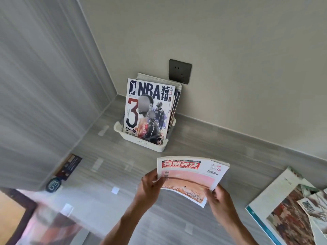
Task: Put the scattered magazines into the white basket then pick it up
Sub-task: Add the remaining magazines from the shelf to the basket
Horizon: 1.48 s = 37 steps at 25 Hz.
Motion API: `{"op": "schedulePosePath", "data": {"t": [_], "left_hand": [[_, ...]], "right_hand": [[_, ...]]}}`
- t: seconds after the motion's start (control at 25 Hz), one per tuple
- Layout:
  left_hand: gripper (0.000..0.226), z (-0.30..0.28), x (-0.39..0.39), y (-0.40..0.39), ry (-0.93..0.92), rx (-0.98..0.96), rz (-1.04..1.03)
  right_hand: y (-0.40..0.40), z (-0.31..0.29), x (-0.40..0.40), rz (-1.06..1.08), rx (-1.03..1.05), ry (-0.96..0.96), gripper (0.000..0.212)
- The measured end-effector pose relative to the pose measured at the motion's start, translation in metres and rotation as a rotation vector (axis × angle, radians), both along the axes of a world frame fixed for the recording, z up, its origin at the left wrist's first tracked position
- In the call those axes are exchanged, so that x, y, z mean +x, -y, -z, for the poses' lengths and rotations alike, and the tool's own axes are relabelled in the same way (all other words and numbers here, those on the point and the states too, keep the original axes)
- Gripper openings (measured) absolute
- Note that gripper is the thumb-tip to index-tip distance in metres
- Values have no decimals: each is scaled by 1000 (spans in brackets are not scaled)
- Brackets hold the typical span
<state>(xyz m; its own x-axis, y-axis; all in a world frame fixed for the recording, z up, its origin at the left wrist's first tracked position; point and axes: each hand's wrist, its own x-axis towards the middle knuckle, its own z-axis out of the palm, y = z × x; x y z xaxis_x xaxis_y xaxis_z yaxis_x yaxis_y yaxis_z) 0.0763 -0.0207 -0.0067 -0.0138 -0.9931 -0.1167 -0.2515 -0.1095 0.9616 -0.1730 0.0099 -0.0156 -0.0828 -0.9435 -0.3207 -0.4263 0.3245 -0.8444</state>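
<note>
Both hands are holding one red-titled magazine [191, 175] above the floor [194, 142], just short of the white basket [139, 140]: the left hand [150, 186] is pinching its left edge, the right hand [219, 197] is gripping its lower right corner. It is sagging between them, so it looks light, floppy and likely slick; holding it by opposite edges should be keeping it flat. Upright magazines [150, 110] are already filling the basket; loose ones [290, 209] are lying at right.

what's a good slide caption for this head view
Both hands hold a red-titled magazine before a white basket of upright magazines.
</note>
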Motion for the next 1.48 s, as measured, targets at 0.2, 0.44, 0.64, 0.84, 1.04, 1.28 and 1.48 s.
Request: {"op": "schedulePosePath", "data": {"t": [0.2,0.44,0.64,0.84,1.04,1.28,1.48], "left_hand": [[46,-51,57,66,-90,-83,-237],[39,-113,121,183,-131,-135,-257],[35,-80,137,239,69,-49,-233],[31,-17,144,229,228,189,-189],[32,-19,144,226,241,187,-142],[52,-41,94,166,321,-4,-129],[57,-26,-10,68,296,-25,209]], "right_hand": [[77,-61,66,25,-186,158,19],[186,-102,154,172,-344,320,17],[228,-67,177,265,-204,246,22],[229,-23,176,290,9,4,33],[226,-25,182,162,-162,-108,46],[177,-16,150,79,-149,-59,52],[42,8,59,313,28,-131,51]]}}
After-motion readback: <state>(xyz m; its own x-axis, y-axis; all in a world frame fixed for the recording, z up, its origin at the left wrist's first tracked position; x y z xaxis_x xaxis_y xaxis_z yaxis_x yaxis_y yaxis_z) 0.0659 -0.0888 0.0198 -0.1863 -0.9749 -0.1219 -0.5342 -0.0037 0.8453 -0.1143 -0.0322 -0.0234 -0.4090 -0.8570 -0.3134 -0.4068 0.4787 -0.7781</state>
